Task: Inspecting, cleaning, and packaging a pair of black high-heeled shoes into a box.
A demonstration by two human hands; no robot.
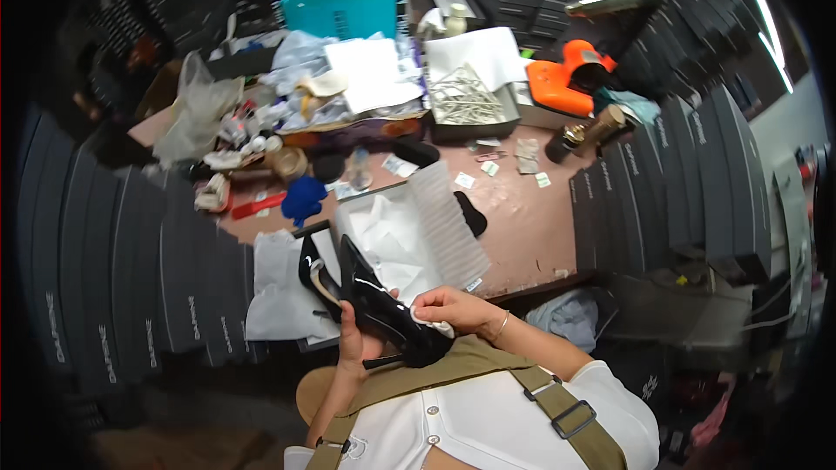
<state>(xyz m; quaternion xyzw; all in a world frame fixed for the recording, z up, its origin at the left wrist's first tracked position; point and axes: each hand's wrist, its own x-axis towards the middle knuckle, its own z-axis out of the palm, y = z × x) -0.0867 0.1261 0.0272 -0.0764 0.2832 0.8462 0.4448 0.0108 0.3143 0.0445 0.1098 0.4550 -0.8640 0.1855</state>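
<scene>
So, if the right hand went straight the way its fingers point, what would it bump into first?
Probably the shiny black shoe that the left hand holds. The right hand pinches a white cloth by it, fingers pointing left across it. Any gap is hard to judge.

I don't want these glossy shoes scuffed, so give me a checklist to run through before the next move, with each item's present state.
1. Held shoe supported: ok; the left hand grips the black shoe.
2. White cloth on the shoe: ok; the right hand pinches the white cloth at its rear part.
3. Second shoe apart from the held one: cannot tell; they lie close together.
4. Box open and lined: ok; white paper shows inside.
5. Table uncluttered: not ok; paper labels and a blue bundle lie on it.
6. Shoe surface unmarked: cannot tell; glare hides detail.
</scene>
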